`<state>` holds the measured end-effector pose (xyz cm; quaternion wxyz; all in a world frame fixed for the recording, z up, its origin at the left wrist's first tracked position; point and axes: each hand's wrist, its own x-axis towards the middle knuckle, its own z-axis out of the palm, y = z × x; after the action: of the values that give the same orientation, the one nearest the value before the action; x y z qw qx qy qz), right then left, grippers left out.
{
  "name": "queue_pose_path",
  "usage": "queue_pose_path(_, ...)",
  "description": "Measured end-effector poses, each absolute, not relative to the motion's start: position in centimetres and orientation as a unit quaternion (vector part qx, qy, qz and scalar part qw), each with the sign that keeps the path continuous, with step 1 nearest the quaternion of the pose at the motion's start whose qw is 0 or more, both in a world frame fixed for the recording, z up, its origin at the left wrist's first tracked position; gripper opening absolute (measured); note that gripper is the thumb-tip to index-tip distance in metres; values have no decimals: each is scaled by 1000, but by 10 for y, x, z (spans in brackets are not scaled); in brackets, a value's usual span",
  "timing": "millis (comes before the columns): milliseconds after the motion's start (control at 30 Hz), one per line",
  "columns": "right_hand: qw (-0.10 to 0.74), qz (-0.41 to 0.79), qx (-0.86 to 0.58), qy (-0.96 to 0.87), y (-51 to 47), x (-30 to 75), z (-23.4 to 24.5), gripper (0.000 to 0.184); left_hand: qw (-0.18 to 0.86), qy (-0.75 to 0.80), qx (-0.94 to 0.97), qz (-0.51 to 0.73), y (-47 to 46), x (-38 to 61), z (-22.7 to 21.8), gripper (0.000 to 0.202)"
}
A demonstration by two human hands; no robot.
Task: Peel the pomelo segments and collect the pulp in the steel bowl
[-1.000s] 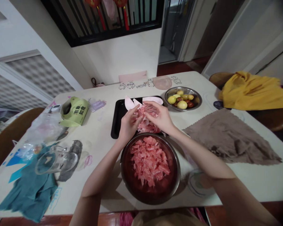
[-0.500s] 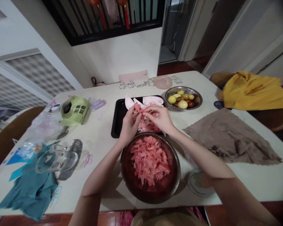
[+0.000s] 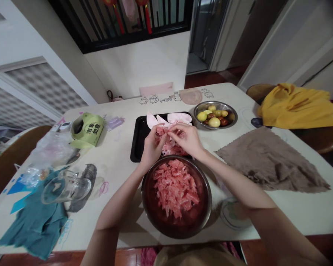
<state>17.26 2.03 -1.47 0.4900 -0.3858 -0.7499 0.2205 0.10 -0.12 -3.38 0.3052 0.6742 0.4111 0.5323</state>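
My left hand (image 3: 151,147) and my right hand (image 3: 188,139) meet over a black tray (image 3: 137,144) and both pinch a pink grapefruit segment (image 3: 166,133). More peeled pink fruit (image 3: 174,149) lies heaped on the tray under the hands. Pale peel pieces (image 3: 179,117) rest at the tray's far end. Just in front of the tray, nearest me, stands a steel bowl (image 3: 203,212) filled with torn pink fruit flesh (image 3: 175,186).
A smaller steel bowl of small fruits (image 3: 215,115) sits far right of the tray. A brown cloth (image 3: 269,162) lies to the right, a yellow cloth (image 3: 296,107) on a chair beyond. At left are a glass jug (image 3: 66,188), a teal cloth (image 3: 36,225), plastic bags (image 3: 48,151) and a green pouch (image 3: 88,130).
Both hands drew together and lifted slightly over the tray, fingers working at the pink segment. The bowls and cloths stayed where they were.
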Motion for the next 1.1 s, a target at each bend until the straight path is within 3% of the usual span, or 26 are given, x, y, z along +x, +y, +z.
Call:
queue_pose_path(300, 470, 165, -425, -755, 25, 175, -19, 10, 388, 400, 643, 525, -1, 3, -39, 29)
queue_pose_path(567, 503, 251, -386, -732, 25, 172, -18, 13, 528, 390, 557, 509, 6, -5, -34, 39)
queue_pose_path(933, 512, 290, -365, -721, 26, 177, -15, 14, 534, 341, 586, 505, 6, -10, -33, 58)
queue_pose_path(1100, 501, 273, -365, -736, 25, 177, -13, 14, 506, 388, 572, 517, 0, -6, -24, 37)
